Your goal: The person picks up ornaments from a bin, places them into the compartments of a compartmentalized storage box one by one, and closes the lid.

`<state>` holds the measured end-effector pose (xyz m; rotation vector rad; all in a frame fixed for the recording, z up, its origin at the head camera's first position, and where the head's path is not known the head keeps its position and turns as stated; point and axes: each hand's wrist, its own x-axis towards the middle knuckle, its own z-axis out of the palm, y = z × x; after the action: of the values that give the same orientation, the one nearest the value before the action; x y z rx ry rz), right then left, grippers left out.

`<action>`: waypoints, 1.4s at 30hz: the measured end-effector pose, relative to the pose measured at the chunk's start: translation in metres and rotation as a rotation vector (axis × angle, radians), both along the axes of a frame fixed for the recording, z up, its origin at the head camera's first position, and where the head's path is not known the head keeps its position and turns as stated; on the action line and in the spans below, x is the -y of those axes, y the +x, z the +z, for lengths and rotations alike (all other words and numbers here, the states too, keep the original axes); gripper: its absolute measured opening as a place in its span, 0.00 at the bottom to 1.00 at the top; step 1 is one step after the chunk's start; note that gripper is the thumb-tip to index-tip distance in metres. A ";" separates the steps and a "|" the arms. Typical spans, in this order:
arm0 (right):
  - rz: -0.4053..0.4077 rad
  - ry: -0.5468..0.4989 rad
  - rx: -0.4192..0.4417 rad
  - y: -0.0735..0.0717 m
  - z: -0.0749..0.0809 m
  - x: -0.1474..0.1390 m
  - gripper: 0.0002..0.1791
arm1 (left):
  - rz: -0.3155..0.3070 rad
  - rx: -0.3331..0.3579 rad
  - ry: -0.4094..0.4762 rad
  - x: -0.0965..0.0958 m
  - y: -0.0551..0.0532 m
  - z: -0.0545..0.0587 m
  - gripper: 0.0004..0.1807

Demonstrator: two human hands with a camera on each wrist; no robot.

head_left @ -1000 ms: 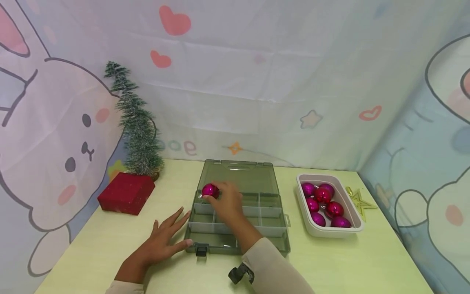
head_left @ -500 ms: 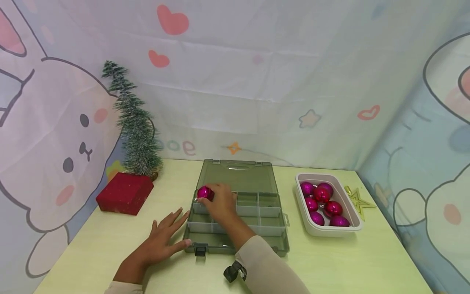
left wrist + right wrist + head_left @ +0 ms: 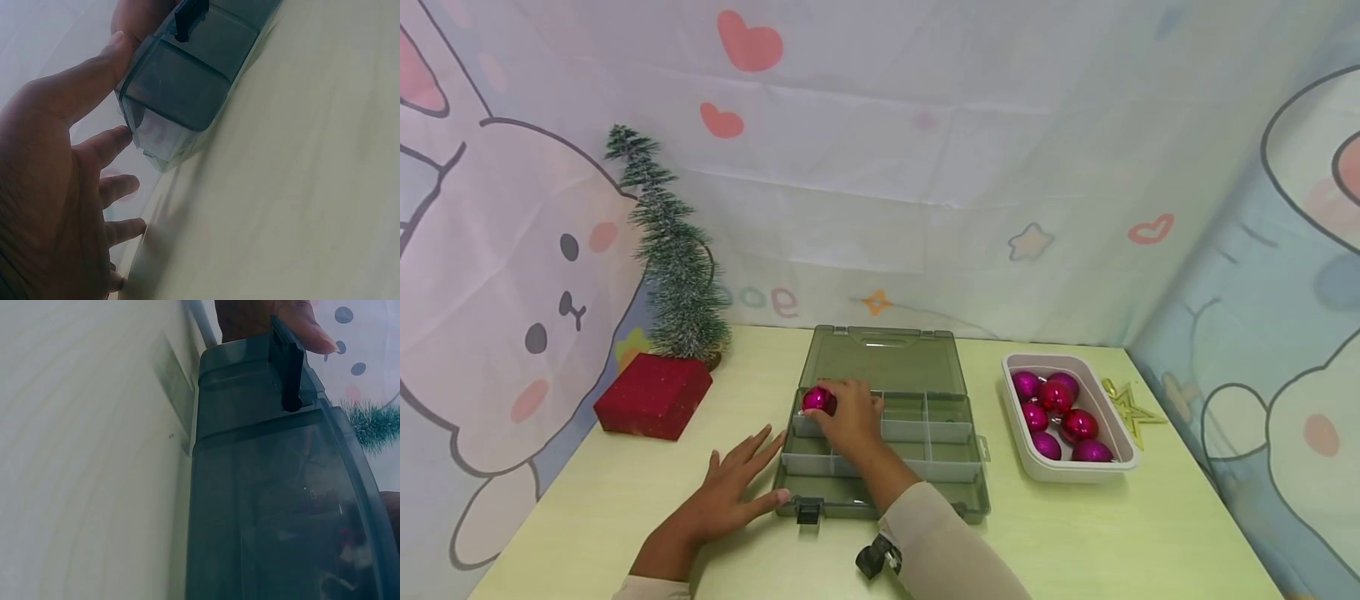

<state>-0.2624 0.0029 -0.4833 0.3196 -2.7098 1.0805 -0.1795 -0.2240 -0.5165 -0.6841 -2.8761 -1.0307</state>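
In the head view my right hand [image 3: 852,421] pinches a shiny magenta Christmas ball [image 3: 817,400] at the back left compartment of a translucent grey-green divided box [image 3: 880,465]. The box lies with its lid [image 3: 886,360] folded back. My left hand [image 3: 727,485] is spread on the table at the box's left side, its thumb touching the front left corner. The left wrist view shows that hand [image 3: 69,144] with thumb and a finger against the box's corner [image 3: 175,87]. In the right wrist view the box's front wall [image 3: 269,462] and a dark latch [image 3: 287,369] fill the middle.
A white tub [image 3: 1071,473] of several magenta and red balls stands right, a gold star [image 3: 1135,410] beside it. At the left are a red box [image 3: 653,395] and a small frosted tree [image 3: 677,258]. A patterned cloth [image 3: 880,183] hangs behind.
The right hand has moved the Christmas ball slightly left and down into the back left compartment. The left hand stays at the box's side.
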 end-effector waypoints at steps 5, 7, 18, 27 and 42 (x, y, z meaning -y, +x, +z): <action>-0.001 -0.002 0.009 0.000 0.001 0.000 0.28 | 0.000 0.001 0.006 0.000 0.001 0.001 0.46; -0.001 -0.001 0.014 0.000 0.001 0.000 0.28 | 0.003 0.004 0.006 0.000 0.001 0.002 0.46; 0.021 -0.127 0.025 -0.002 0.003 -0.008 0.24 | -0.003 -0.004 0.009 0.001 0.000 -0.002 0.46; 0.073 -0.353 0.088 0.008 0.024 -0.036 0.25 | -0.007 -0.028 -0.006 0.002 -0.001 -0.002 0.46; -0.022 -0.354 0.023 0.022 0.044 -0.119 0.28 | -0.025 -0.059 -0.001 0.002 -0.003 -0.006 0.46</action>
<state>-0.2404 0.1219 -0.4392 0.2166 -2.4683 1.5315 -0.1822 -0.2261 -0.5223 -0.7399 -2.8251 -0.9944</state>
